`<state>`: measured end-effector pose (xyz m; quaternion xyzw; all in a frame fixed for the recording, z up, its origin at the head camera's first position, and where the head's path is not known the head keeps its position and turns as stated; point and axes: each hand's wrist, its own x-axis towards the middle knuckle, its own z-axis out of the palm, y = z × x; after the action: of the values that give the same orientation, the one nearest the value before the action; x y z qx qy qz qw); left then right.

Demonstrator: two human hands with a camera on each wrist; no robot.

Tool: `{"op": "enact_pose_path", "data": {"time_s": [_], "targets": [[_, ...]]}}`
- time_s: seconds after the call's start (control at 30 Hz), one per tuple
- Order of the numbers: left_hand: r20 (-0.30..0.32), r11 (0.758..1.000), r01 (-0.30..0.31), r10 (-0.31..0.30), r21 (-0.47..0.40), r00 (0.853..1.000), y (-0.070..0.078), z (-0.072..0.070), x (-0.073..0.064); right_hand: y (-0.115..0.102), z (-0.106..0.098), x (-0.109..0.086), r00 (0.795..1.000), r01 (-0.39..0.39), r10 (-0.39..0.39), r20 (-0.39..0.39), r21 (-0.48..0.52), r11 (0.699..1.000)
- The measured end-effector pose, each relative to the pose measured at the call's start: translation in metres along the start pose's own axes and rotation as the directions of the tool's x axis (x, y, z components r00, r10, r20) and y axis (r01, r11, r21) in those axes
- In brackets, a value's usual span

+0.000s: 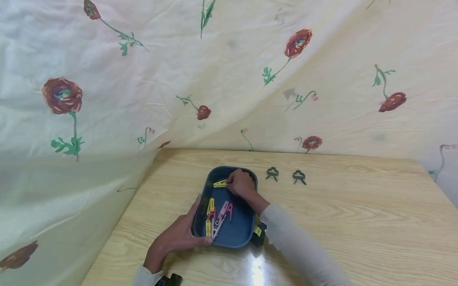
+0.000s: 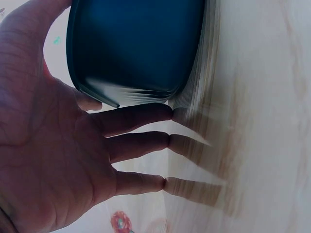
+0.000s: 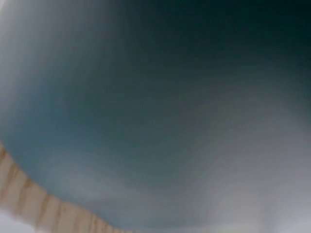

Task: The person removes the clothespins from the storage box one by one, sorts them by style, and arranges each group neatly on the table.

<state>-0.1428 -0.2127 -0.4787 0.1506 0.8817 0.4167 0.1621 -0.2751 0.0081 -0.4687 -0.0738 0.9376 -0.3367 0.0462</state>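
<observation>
Tray [image 1: 237,230] smooth plast., semi-gloss; pegs [image 1: 210,206] plast.; tabletop [image 1: 358,206] glossy wood-grain; backdrop [image 1: 232,71] matt cloth w/ creases.

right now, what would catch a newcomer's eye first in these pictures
Probably the dark blue tray on the wooden table, with pink and yellow clips inside; at its far end the right grip holds a yellow clip. Next, likely the red-flowered cloth behind the table, then two dark clips on the wood right of the tray.
</observation>
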Motion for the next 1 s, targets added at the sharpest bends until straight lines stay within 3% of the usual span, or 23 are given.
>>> {"op": "enact_pose_path", "data": {"time_s": [0.33,0.67,1.0], "targets": [[0.001,1.000,0.001,-0.001,-0.008,1.000,0.001,0.000,0.001,0.000,-0.004,-0.003,0.999,0.045,-0.043,-0.024,0.092,0.995],[0.010,1.000,-0.001,0.001,-0.009,1.000,0.000,0.001,0.001,-0.002,-0.009,-0.006,0.997,0.074,-0.071,-0.037,0.106,0.992],[0.002,1.000,-0.012,0.012,-0.016,1.000,0.000,0.000,0.002,-0.009,-0.019,-0.012,0.985,0.156,-0.143,-0.094,0.154,0.976]]}}
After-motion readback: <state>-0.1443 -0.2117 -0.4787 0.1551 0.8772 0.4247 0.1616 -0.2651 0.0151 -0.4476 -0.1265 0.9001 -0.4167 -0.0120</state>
